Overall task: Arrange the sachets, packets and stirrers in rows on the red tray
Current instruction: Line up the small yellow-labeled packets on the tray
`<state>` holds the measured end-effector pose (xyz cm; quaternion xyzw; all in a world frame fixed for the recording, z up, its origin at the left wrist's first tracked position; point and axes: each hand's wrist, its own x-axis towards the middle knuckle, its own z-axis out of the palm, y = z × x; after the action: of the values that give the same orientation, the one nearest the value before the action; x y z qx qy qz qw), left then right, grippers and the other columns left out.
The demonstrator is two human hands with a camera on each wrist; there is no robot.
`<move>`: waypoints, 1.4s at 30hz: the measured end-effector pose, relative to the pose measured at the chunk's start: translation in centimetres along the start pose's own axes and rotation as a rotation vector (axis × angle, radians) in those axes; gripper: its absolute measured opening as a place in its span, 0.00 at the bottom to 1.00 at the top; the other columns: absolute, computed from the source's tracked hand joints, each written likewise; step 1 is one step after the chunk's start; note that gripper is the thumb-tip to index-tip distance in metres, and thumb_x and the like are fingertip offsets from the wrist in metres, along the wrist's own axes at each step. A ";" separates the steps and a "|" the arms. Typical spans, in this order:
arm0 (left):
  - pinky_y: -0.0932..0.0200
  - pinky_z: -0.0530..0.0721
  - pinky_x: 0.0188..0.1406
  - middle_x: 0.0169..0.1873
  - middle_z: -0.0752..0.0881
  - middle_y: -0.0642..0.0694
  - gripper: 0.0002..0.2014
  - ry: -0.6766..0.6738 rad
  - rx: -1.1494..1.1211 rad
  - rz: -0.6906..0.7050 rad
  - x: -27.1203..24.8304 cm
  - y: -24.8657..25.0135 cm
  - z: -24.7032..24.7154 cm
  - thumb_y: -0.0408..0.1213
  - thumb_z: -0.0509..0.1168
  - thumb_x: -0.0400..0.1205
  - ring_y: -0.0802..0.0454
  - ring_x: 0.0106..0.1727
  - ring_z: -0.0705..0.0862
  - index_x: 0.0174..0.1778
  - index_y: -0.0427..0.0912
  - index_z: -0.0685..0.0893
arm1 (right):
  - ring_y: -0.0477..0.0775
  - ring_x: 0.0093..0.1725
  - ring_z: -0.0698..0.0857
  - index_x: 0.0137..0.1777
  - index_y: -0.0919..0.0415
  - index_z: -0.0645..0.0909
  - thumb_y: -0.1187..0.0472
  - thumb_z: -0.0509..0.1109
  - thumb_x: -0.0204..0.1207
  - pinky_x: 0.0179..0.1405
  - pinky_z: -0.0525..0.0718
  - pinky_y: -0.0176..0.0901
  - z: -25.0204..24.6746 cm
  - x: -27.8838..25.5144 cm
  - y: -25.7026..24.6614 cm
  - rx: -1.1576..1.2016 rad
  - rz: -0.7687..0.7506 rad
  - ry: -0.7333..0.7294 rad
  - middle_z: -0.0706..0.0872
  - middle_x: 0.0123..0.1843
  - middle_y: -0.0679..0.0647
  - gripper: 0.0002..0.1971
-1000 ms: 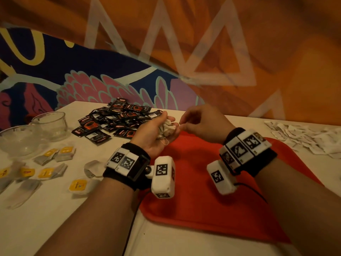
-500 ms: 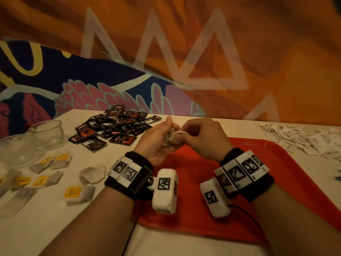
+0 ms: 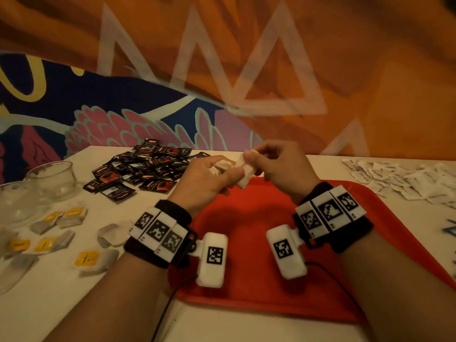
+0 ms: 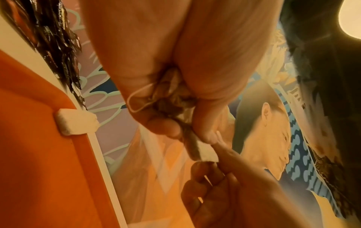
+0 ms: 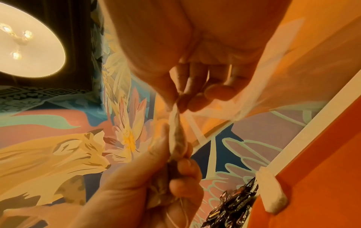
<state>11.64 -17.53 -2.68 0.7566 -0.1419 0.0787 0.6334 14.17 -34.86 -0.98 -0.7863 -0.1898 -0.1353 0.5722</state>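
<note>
My left hand (image 3: 222, 169) grips a bunch of white tea bags (image 4: 171, 92) with loose strings, held above the far edge of the red tray (image 3: 246, 218). My right hand (image 3: 256, 156) pinches the top of one tea bag (image 5: 176, 138) that still sticks out of the bunch between my left thumb and fingers. Another white tea bag (image 4: 76, 121) lies flat on the tray's far rim. A pile of black sachets (image 3: 148, 166) lies on the table beyond the tray's left corner. A heap of white sachets (image 3: 399, 178) lies at the back right.
Several tea bags with yellow tags (image 3: 91, 260) are scattered on the table left of the tray. Two glass bowls (image 3: 54, 178) stand at the far left. A painted wall rises right behind the table. A cable runs from each wrist camera over the tray's front.
My hands came together over the tray's far edge. The right hand has since taken hold of one tea bag and drawn it up and away from the bunch in my left hand.
</note>
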 end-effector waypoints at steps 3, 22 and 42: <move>0.61 0.83 0.31 0.38 0.86 0.35 0.05 0.057 -0.036 -0.008 0.2 -0.5 0.1 0.33 0.73 0.80 0.44 0.38 0.83 0.44 0.35 0.86 | 0.42 0.29 0.82 0.38 0.56 0.85 0.56 0.75 0.78 0.28 0.77 0.35 -0.2 0.3 -0.1 0.048 -0.009 0.141 0.85 0.29 0.47 0.08; 0.62 0.75 0.23 0.26 0.80 0.42 0.06 0.211 -0.099 0.077 0.2 -0.3 0.2 0.37 0.71 0.81 0.51 0.26 0.76 0.39 0.45 0.91 | 0.45 0.36 0.90 0.45 0.50 0.85 0.58 0.82 0.70 0.37 0.86 0.40 0.9 -0.8 0.3 -0.150 -0.002 -0.154 0.91 0.36 0.49 0.08; 0.64 0.78 0.26 0.32 0.85 0.47 0.05 0.472 -0.191 -0.135 1.7 -2.4 -3.2 0.38 0.70 0.84 0.59 0.27 0.79 0.46 0.41 0.87 | 0.60 0.54 0.89 0.56 0.63 0.88 0.47 0.80 0.71 0.59 0.87 0.51 4.4 7.2 6.6 -0.696 0.520 -0.256 0.91 0.53 0.59 0.21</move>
<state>14.20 -14.22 -3.82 0.6620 0.0540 0.1969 0.7212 23.53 -31.48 -4.84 -0.9638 0.0016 0.0555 0.2608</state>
